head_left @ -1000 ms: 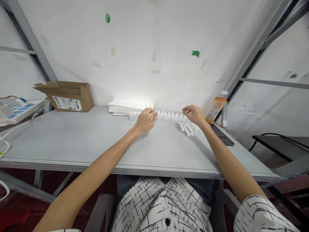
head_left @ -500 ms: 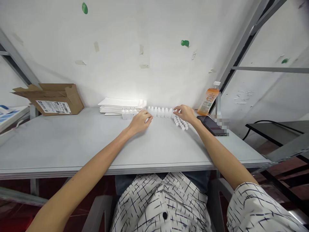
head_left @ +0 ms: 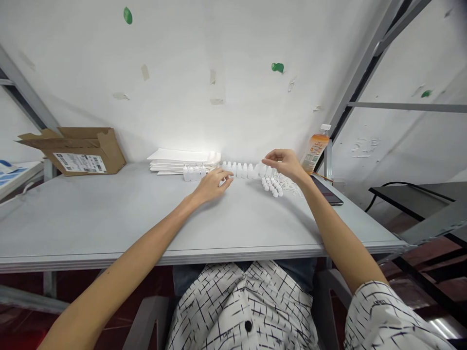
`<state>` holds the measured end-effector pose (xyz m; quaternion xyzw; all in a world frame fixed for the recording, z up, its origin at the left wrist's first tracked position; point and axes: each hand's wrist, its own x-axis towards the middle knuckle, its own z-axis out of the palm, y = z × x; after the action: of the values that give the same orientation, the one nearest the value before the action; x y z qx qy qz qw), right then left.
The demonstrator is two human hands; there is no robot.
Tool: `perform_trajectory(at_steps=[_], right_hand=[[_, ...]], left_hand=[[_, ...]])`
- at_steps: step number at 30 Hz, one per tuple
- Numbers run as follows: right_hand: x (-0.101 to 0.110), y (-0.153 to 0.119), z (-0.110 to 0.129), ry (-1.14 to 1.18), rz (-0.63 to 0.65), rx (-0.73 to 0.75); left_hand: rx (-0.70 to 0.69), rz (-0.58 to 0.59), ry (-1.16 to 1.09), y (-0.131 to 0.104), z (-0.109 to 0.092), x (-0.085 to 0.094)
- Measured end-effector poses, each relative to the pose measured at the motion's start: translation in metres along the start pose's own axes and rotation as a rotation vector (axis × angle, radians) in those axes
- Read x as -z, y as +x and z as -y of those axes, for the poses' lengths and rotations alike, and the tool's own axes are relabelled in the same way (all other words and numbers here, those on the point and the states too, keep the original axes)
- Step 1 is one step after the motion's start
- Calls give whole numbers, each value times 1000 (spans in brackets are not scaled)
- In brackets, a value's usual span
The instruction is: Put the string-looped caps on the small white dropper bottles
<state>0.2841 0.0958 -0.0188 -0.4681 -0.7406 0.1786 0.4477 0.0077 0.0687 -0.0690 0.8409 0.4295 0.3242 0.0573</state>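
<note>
Small white plastic bottles (head_left: 239, 170) stand in a row at the back middle of the table. My right hand (head_left: 286, 163) is over the right end of this row, its thumb and fingertips pinched on a small bottle (head_left: 260, 168) that looks slightly blurred. My left hand (head_left: 213, 184) rests at the left end of the row, thumb and forefinger a little apart, with nothing visible between them. Left of it stand several bottles with thin pointed tips (head_left: 193, 173). Below my right hand lie small white caps (head_left: 272, 186) in a cluster, beside a loose heap of thin white pieces (head_left: 291, 185).
A stack of white sheets or flat boxes (head_left: 178, 156) lies behind the tipped bottles. An open cardboard box (head_left: 83, 150) stands at the back left. At the right are an orange drink bottle (head_left: 315, 149) and a dark phone (head_left: 328, 193), partly behind my right forearm.
My right hand has risen slightly and shifted right, uncovering the thin white pieces and more bottles at the row's right end. My left hand has hardly moved.
</note>
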Motion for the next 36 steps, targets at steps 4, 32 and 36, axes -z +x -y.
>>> perform_trajectory(at_steps=[4,32,36], right_hand=[[-29,-13,24,242,228,-27],[43,1,-63,-858,297,-405],[42,3,-66,-847,289,-353]], left_hand=[[-8,0,-106,-2,-5,-3],[79,150,4,-4,-7,2],[67,149,-6,-3,-7,1]])
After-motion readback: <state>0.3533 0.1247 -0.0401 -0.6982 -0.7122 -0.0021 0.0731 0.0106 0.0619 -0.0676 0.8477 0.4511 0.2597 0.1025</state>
